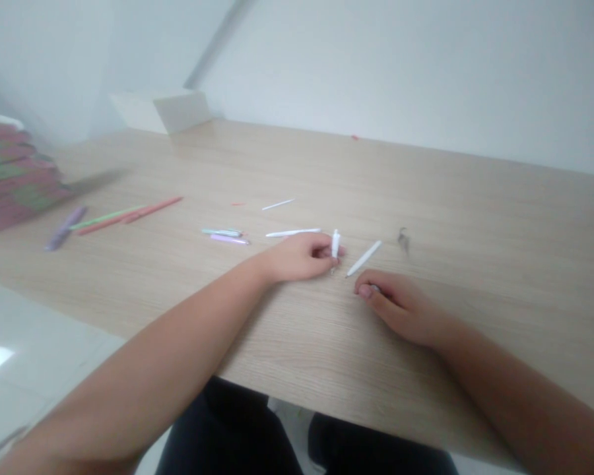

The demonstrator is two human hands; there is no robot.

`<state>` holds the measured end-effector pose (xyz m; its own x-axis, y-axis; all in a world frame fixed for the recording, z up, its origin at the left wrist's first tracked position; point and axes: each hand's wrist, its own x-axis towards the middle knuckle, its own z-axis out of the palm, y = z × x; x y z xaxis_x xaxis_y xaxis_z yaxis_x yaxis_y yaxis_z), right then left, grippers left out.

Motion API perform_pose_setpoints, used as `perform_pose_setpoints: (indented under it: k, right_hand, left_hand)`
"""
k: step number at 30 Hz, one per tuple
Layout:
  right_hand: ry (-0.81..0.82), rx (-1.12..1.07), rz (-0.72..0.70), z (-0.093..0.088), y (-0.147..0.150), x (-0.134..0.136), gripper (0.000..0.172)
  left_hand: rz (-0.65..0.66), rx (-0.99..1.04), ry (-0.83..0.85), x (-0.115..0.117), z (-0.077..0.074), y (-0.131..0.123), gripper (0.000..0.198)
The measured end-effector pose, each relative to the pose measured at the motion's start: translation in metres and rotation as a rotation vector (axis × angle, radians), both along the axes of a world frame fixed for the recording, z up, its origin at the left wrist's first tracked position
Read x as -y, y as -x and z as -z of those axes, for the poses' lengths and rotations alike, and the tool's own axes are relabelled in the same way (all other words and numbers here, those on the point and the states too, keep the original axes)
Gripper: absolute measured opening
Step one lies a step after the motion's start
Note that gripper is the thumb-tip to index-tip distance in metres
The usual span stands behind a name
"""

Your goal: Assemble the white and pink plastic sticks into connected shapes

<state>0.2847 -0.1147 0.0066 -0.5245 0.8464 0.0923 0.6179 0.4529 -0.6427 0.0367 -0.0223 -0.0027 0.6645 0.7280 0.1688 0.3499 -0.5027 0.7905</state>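
Head view: work on a white pen piece. Left hand [301,257] grasps the white piece [335,241], pinched upright between thumb and fingers just above the bench [475,218]. Right hand [400,305] is curled, thumb against fingers; something small and pale seems to show there, but blur prevents telling whether it is gripped. Between the hands, nearest the right fingertips, lies a white pen [363,258], tilted and untouched. Just beyond the left hand lies a second white pen [293,232]; farther out, a thin stick [278,204]. To the left hand's left lie a teal pen [222,232] and a lilac pen [230,239]. Beyond the right hand is a small dark object [402,240], too blurred to identify. The step in hand appears to be handling the upright piece; the next move calls for a steady left pinch and careful alignment between both hands.
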Motion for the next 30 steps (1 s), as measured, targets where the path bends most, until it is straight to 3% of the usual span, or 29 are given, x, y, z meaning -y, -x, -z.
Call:
perform_pose_setpoints:
  k: [13, 19, 30]
  right_hand:
    - [-0.004, 0.0, -0.004, 0.002, -0.002, 0.002, 0.035]
    - [-0.037, 0.0, 0.045, 0.002, -0.003, 0.006, 0.036]
    - [-0.004, 0.014, 0.038, -0.003, 0.0, 0.007, 0.03]
  left_hand:
    - [0.042, 0.079, -0.095, 0.004, -0.007, 0.0, 0.031]
    - [0.043, 0.044, -0.177, 0.007, -0.013, 0.0, 0.026]
    - [0.038, -0.052, -0.189, 0.004, -0.01, 0.002, 0.026]
